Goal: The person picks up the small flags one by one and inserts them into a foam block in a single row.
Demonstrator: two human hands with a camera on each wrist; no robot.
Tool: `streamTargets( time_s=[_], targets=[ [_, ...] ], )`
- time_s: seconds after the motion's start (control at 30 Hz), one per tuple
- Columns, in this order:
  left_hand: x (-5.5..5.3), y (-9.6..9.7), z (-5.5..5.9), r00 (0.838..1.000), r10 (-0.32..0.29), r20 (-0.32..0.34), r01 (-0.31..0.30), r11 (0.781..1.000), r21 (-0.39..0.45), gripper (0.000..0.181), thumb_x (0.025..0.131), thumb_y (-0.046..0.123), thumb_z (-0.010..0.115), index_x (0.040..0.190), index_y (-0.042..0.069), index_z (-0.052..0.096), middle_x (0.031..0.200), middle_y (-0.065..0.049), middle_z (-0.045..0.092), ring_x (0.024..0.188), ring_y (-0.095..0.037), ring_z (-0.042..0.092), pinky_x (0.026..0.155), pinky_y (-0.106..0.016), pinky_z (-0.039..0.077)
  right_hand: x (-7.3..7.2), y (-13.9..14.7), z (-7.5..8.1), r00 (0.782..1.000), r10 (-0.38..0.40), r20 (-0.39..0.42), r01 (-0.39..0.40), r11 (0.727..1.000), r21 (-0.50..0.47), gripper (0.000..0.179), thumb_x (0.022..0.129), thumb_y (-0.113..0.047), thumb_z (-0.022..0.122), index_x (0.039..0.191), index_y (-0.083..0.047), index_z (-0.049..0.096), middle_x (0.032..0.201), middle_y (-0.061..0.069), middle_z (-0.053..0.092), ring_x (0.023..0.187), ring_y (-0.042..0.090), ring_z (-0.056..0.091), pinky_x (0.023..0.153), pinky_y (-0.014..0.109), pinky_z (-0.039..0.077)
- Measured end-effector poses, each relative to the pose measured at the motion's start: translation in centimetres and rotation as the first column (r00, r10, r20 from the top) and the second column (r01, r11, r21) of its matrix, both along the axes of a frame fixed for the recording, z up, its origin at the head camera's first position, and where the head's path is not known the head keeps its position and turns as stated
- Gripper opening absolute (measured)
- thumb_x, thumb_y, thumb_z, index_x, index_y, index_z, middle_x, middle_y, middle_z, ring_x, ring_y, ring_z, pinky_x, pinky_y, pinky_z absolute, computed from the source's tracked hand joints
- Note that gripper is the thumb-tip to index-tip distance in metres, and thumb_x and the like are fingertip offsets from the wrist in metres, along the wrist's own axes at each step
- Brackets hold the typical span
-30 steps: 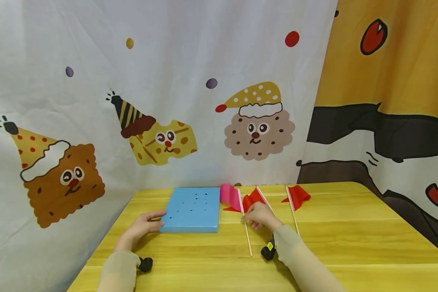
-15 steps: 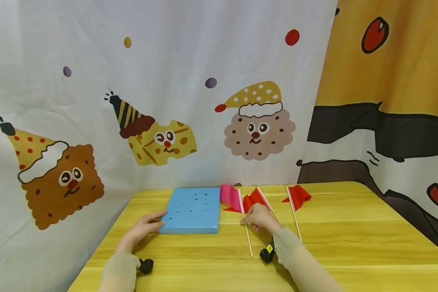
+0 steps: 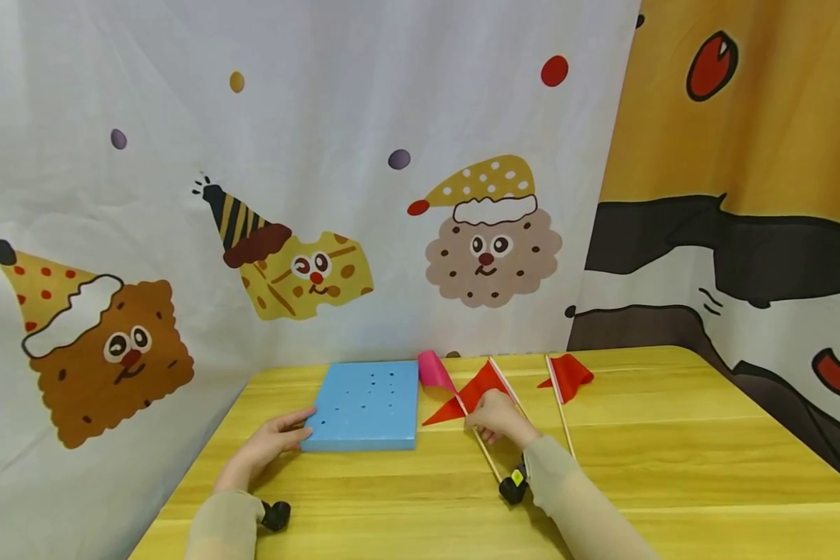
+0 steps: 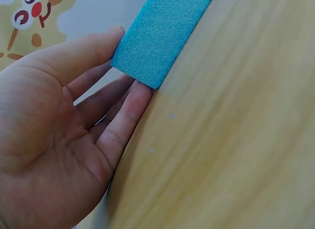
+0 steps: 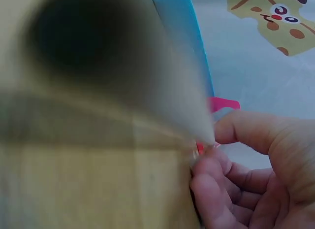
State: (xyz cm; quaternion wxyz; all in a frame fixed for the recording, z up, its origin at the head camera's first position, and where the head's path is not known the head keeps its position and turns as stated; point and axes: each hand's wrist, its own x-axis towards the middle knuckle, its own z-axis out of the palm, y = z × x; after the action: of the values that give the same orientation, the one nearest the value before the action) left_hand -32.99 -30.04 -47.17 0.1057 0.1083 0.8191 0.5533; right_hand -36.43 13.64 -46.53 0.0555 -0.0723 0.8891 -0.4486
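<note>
A blue foam board (image 3: pixel 374 428) with small holes in its top lies flat on the table. My left hand (image 3: pixel 266 445) touches its near left corner; in the left wrist view, the thumb and fingers rest against the end of the foam (image 4: pixel 160 37). My right hand (image 3: pixel 498 416) pinches the thin stick of a pink flag (image 3: pixel 435 371) between thumb and fingers. That stick slants toward the right wrist, and its near end looms blurred in the right wrist view. Just behind the hand lies a red flag (image 3: pixel 481 381), partly covered by it.
Another red flag (image 3: pixel 572 377) on a stick lies farther right, partly beside the right forearm. The wooden table (image 3: pixel 672 443) ends at the back against a hanging cloth (image 3: pixel 336 155) printed with cartoon food faces.
The pink flag's stick has tilted, its near end swinging right toward my wrist, and the pink cloth has shifted and curled. More of the red flag behind shows. My left hand stays at the board.
</note>
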Motion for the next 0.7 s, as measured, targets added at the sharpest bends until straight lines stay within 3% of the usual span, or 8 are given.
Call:
streamTargets(
  time_s=[0.27, 0.43, 0.7],
  targets=[
    [-0.23, -0.12, -0.05, 1.0, -0.009, -0.014, 0.009, 1.0, 0.01, 0.061, 0.097, 0.028, 0.061, 0.149, 0.005, 0.039, 0.153, -0.024, 0.029, 0.13, -0.043, 0.04, 0.094, -0.044, 0.05, -0.24, 0.52, 0.2, 0.999, -0.002, 0.045, 0.006, 0.997, -0.075, 0.012, 0.076, -0.008, 0.076, 0.071, 0.0, 0.069, 0.059, 0.009, 0.062, 0.045, 0.018, 0.058, 0.045, 0.034, 0.055],
    [-0.28, -0.05, 0.06, 1.0, -0.001, -0.018, 0.001, 1.0, 0.014, 0.06, 0.096, 0.026, 0.063, 0.148, 0.004, 0.041, 0.152, -0.023, 0.032, 0.129, -0.042, 0.042, 0.092, -0.041, 0.05, -0.36, 0.65, -0.05, 0.996, 0.014, 0.084, -0.002, 0.99, -0.143, 0.014, 0.08, -0.007, 0.074, 0.089, 0.003, 0.07, 0.064, 0.011, 0.063, 0.046, 0.016, 0.057, 0.045, 0.032, 0.055],
    [-0.28, -0.04, -0.03, 1.0, 0.008, -0.028, -0.007, 1.0, 0.03, 0.06, 0.094, 0.023, 0.066, 0.145, 0.001, 0.043, 0.15, -0.023, 0.035, 0.13, -0.042, 0.04, 0.088, -0.039, 0.052, -0.58, 0.68, 0.09, 0.994, 0.054, 0.093, -0.038, 0.985, -0.168, 0.012, 0.085, -0.008, 0.07, 0.092, 0.002, 0.069, 0.064, 0.009, 0.062, 0.046, 0.015, 0.055, 0.046, 0.031, 0.055]
  ],
)
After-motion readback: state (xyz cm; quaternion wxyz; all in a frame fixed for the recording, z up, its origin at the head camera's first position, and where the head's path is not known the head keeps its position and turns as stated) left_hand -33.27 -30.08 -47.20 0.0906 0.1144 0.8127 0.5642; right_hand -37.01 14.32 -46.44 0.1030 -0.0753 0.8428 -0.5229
